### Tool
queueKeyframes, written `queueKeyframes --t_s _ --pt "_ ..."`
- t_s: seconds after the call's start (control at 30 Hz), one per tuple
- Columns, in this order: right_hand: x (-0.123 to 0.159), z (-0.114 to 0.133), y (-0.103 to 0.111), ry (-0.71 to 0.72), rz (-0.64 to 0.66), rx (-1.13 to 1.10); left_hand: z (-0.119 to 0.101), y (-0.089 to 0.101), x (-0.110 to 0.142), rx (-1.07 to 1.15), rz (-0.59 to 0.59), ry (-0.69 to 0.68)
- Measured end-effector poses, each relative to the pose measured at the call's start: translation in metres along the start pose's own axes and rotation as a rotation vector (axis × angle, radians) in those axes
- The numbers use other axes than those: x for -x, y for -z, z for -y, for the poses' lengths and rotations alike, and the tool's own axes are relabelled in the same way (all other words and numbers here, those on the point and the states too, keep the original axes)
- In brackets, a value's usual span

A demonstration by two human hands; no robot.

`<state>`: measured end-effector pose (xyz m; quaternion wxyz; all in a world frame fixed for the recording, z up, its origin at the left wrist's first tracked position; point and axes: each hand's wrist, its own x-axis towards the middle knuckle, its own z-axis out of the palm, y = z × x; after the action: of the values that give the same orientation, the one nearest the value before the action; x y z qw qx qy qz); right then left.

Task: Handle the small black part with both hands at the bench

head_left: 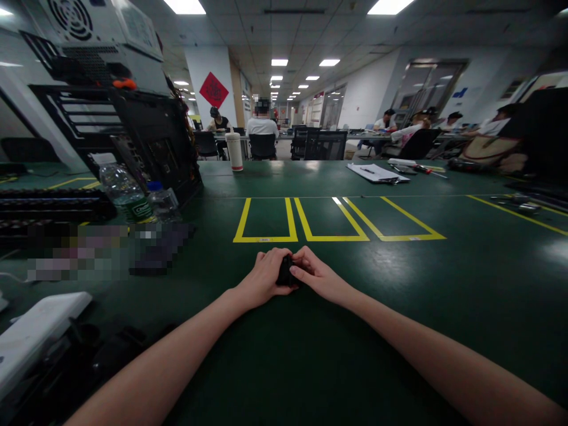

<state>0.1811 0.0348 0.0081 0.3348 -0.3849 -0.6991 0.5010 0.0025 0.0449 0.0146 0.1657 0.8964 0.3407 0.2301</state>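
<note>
Both hands meet over the green table (337,331), around a small black object (285,271) whose kind I cannot make out. My left hand (265,275) wraps it from the left, thumb low and fingers over the top. From the right, my right hand (316,273) pinches at its side with thumb and forefinger. The fingers cover much of the object. Just beyond the hands, yellow tape (266,239) marks several open-ended boxes on the tabletop.
At left stand a black computer case (164,148), a large plastic bottle (122,189) and a smaller blue-capped bottle (163,204). A white device (39,319) lies near left. Farther back are a white cup (234,152), a clipboard (376,173) and a screwdriver (428,170). Several people sit beyond.
</note>
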Motion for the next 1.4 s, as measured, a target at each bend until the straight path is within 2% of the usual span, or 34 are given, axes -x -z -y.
queueKeyframes --t_s 0.17,0.37,0.53,0.9,1.17,1.4 --pt "0.000 -0.001 -0.001 0.053 -0.035 -0.009 0.000 -0.001 -0.001 0.002 -0.004 0.008" --pt "0.000 -0.003 0.001 -0.017 -0.029 0.021 -0.004 0.004 0.000 0.018 0.022 0.024" --pt "0.003 -0.002 -0.004 0.032 -0.029 0.114 -0.003 0.004 0.001 0.009 0.014 0.001" --pt "0.004 0.001 -0.009 0.090 -0.144 0.343 -0.003 0.003 0.000 -0.010 0.017 -0.027" --pt "0.004 -0.006 -0.009 0.061 -0.106 0.174 -0.002 0.001 -0.001 -0.025 0.011 -0.014" --pt "0.000 -0.004 0.002 0.007 0.036 -0.009 -0.002 0.002 0.000 -0.022 0.012 -0.015"
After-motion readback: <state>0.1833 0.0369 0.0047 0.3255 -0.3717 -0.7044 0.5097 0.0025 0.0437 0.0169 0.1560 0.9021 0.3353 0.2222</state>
